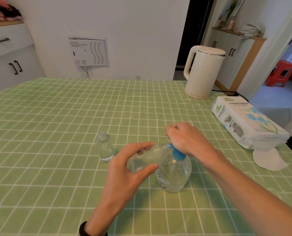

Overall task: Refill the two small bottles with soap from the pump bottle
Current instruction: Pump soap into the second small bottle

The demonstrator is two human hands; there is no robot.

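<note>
The pump bottle (175,174) is standing on the table (56,116), right of centre & toward the near edge, w/ the right hand (184,138) curling down over its blue pump top (178,154). The left hand (124,176) is gripping one small bottle (148,159) between thumb & fingers, tipping it nearly flat, neck toward the spout. To do this well, probably: keep the neck snug under the spout, press slowly, mind drips. The second small bottle (105,148) is standing uncapped just left of them. The kettle (203,72) & tissue pack (247,123) are sitting along the right edge, toward the far corner. The right hand is hiding the spout tip & bottle mouth; fill levels are hard to read, clear on clear.
</note>
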